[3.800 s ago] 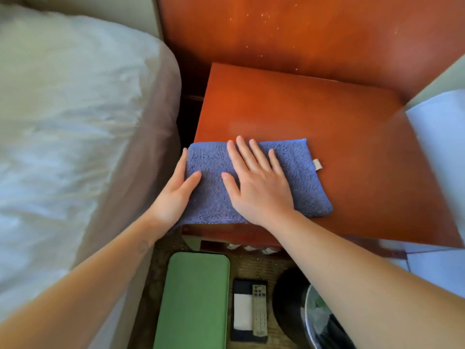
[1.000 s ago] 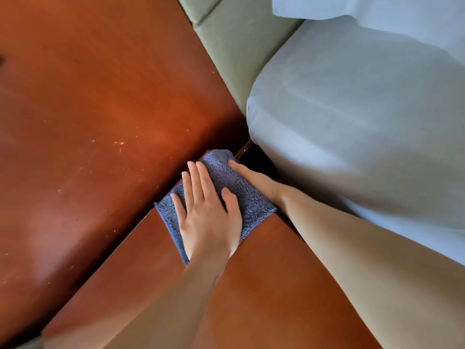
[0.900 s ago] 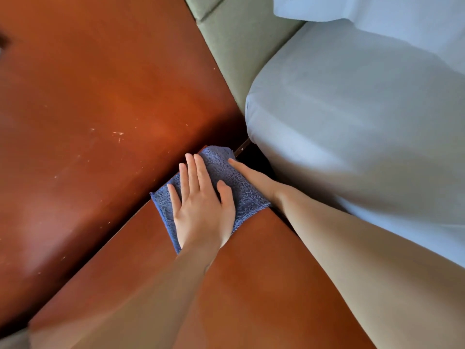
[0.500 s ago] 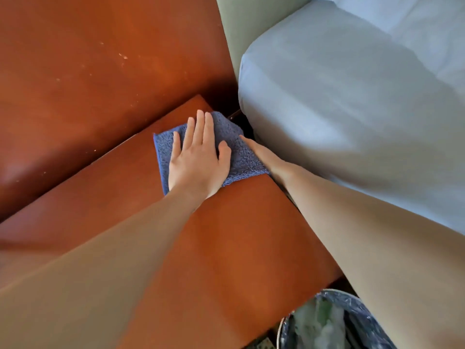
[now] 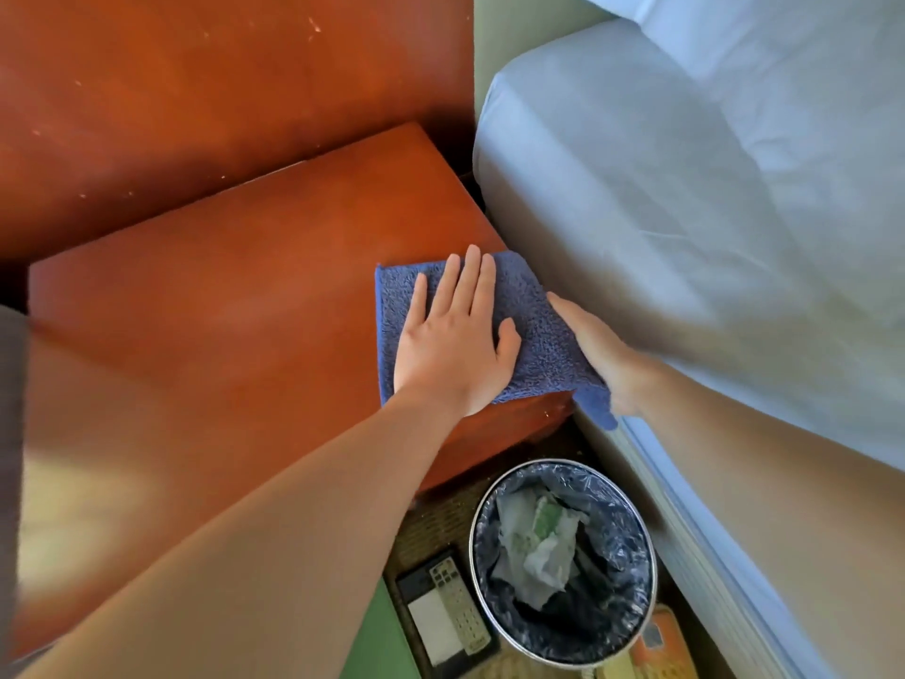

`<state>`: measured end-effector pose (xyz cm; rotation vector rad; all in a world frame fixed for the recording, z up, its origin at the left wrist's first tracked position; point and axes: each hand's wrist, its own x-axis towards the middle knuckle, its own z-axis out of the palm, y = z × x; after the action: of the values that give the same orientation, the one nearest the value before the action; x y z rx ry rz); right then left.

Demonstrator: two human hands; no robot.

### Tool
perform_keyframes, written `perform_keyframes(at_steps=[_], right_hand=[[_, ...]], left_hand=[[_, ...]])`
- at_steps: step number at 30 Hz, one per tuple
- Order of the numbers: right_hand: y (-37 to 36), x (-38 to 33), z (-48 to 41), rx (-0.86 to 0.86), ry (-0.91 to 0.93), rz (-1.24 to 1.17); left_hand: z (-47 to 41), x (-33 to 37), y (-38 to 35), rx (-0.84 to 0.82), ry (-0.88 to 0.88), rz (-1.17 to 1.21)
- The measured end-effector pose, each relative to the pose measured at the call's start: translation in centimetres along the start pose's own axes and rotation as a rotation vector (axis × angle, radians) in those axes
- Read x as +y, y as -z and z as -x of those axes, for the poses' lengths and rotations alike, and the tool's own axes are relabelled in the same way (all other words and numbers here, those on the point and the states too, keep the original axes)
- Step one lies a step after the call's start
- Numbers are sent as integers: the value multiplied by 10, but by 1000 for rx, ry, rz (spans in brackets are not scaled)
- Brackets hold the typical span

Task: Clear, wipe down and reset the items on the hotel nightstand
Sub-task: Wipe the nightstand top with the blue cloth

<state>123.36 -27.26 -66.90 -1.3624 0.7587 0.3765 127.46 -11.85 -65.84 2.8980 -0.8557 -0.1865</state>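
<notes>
The blue cloth point(image 5: 538, 335) lies at the front, bed-side corner of the nightstand's tabletop point(image 5: 235, 306), with one corner hanging off that corner toward the floor. It is a folded terry rag: light, soft and limp, with a nap that should drag on the polished wood rather than skid. It is best driven by a flat palm on top, or lifted by pinching the overhanging edge. The left hand point(image 5: 455, 345) rests flat on it, fingers point(image 5: 472, 281) straight and together, pointing toward the nightstand's back edge. The right hand point(image 5: 600, 357) sits against the nightstand's bed-side face, in the gap before the bed point(image 5: 685, 188). One digit runs straight along the cloth's edge and the rest are hidden by the fabric, so I cannot tell whether it pinches. Folded, the cloth reads nearly square, perhaps slightly longer across the tabletop toward the bed side. Its bed-side edge follows the tabletop's edge there.
</notes>
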Motion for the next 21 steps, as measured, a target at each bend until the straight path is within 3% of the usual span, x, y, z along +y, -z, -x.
perform_keyframes(at_steps=[3, 5, 8, 12, 14, 21], right_hand=[[-3, 12, 27, 62, 16, 39], [-12, 19, 38, 160, 164, 111], [-25, 37, 48, 344, 420, 485], [-64, 66, 60, 653, 568, 1088], [-93, 74, 64, 661, 653, 1244], [-187, 74, 64, 443, 743, 1445]], left_hand=[[28, 2, -2, -2, -25, -3], [46, -3, -3, 0, -39, -14], [75, -17, -3, -5, -64, -36], [107, -44, -4, 9, -54, -56], [126, -67, -4, 13, -9, -68], [185, -154, 3, 38, 162, -32]])
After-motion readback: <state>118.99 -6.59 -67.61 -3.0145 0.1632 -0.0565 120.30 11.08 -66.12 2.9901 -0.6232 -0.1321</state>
